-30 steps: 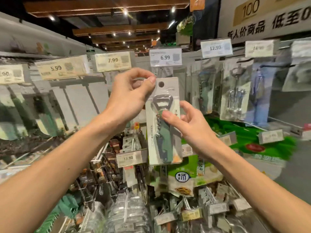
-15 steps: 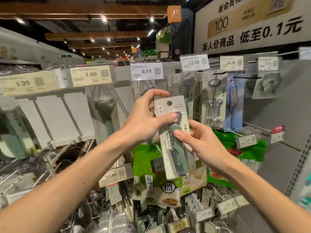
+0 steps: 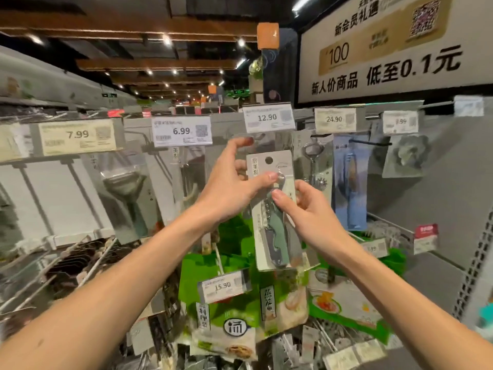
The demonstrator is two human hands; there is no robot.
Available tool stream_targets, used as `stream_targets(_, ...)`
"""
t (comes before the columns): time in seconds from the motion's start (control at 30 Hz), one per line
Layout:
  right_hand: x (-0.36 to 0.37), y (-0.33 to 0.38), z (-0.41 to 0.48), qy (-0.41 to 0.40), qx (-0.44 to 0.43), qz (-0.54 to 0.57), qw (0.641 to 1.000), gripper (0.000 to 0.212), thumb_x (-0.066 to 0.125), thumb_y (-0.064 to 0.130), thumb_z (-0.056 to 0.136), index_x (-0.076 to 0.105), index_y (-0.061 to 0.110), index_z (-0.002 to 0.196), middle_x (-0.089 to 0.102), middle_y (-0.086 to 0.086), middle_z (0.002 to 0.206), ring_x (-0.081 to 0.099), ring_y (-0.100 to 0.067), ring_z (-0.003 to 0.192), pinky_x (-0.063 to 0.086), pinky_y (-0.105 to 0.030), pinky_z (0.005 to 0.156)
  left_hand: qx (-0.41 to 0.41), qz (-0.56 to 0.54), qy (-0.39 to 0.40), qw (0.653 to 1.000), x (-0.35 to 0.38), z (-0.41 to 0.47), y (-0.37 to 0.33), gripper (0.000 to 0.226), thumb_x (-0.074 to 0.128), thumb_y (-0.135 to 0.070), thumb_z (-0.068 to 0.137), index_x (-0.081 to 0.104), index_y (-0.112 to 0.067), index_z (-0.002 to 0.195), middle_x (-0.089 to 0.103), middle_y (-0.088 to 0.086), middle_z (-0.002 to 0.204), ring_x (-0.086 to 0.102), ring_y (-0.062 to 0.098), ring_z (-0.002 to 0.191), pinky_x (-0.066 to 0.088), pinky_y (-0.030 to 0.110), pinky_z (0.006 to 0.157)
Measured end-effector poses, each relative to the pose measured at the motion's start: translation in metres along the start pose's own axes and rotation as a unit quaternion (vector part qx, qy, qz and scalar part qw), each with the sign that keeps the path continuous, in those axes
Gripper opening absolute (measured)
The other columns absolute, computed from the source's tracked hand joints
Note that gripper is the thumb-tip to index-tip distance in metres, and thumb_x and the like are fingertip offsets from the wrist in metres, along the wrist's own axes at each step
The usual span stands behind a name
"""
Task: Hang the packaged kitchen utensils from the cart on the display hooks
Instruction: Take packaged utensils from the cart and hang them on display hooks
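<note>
I judged myself midway through a hang. The pack (image 3: 277,236) was up in the air before the display, just below the 12.90 tag (image 3: 268,118), and not yet on a hook so far as I could see. My left grip (image 3: 229,188) pinched the card near its top, thumb in front and fingers behind. My right grip (image 3: 306,209) pinched it at the middle, thumb on the blister. The hole (image 3: 269,159) at the card's top stood free.

Next, I reckoned, that hole had to meet a hook's tip and the pack slide back along it. Which hook, I could not tell, since they were blurred behind the pack.

The card's left edge read what looked like 厨美利. Other tags read 7.99 (image 3: 77,134), 6.99 (image 3: 182,130), 24.90 (image 3: 334,119) and, lower down, 15.90 (image 3: 222,285). The banner (image 3: 386,62) read 新会员礼遇, 100, 新人价商品 低至0.1元.
</note>
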State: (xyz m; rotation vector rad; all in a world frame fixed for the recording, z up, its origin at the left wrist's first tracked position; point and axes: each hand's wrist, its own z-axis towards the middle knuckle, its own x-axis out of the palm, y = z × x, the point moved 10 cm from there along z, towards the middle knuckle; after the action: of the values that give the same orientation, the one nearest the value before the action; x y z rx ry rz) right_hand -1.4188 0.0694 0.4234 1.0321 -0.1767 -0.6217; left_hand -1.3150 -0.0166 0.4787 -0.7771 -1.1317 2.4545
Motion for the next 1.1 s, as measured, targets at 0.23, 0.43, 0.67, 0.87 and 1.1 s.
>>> stream_targets(0.23, -0.007, 0.004, 0.042, 0.039, -0.036, 0.001, 0.999, 0.030, 0.059, 0.046, 0.091, 0.066, 0.027, 0.113, 0.074, 0.003, 0.108, 0.070, -0.016, 0.103, 0.052, -0.052, 0.096, 0.121, 0.167, -0.112, 0.972, -0.003, 0.010, -0.024, 0.081, 0.067, -0.039, 0.092, 0.013, -0.046, 0.152, 0.065, -0.017, 0.094, 0.057, -0.004, 0.074, 0.048, 0.029, 0.083)
stream_targets(0.43, -0.003, -0.003, 0.065, 0.056, -0.030, 0.003, 0.998, 0.021, 0.054, 0.037, 0.098, 0.065, 0.026, 0.112, 0.075, 0.003, 0.102, 0.072, -0.012, 0.094, 0.056, -0.046, 0.091, 0.139, 0.321, -0.185, 0.918, -0.010, 0.022, -0.027, 0.086, 0.059, -0.052, 0.093, 0.000, -0.043, 0.156, 0.059, -0.006, 0.063, 0.051, 0.006, 0.049, 0.048, 0.028, 0.057)
stream_targets(0.67, -0.001, -0.017, 0.080, 0.036, -0.041, -0.066, 0.996, 0.023, 0.056, 0.041, 0.097, 0.065, 0.023, 0.108, 0.070, 0.007, 0.094, 0.066, -0.007, 0.088, 0.055, -0.036, 0.084, 0.143, 0.440, -0.242, 0.853, -0.013, 0.025, -0.022, 0.099, 0.062, -0.064, 0.085, -0.009, -0.039, 0.149, 0.064, 0.000, 0.078, 0.059, 0.014, 0.062, 0.039, 0.023, 0.052)
stream_targets(0.87, 0.003, -0.035, 0.089, 0.025, -0.006, -0.078, 0.997, 0.037, 0.058, 0.045, 0.094, 0.046, 0.023, 0.121, 0.062, 0.005, 0.104, 0.063, -0.014, 0.096, 0.053, -0.043, 0.090, 0.149, 0.454, -0.250, 0.842, -0.010, 0.026, -0.021, 0.101, 0.068, -0.058, 0.084, -0.006, -0.034, 0.149, 0.054, -0.005, 0.073, 0.056, 0.014, 0.059, 0.031, 0.014, 0.047)
stream_targets(1.1, -0.013, -0.034, 0.045, -0.057, -0.079, -0.192, 0.976, 0.062, 0.069, 0.035, 0.088, 0.036, 0.014, 0.137, 0.048, -0.004, 0.124, 0.049, -0.018, 0.112, 0.043, -0.034, 0.097, 0.137, 0.480, -0.196, 0.844, -0.007, 0.012, -0.020, 0.090, 0.060, -0.046, 0.096, -0.005, -0.029, 0.155, 0.059, -0.004, 0.075, 0.058, 0.015, 0.057, 0.056, 0.040, 0.054)
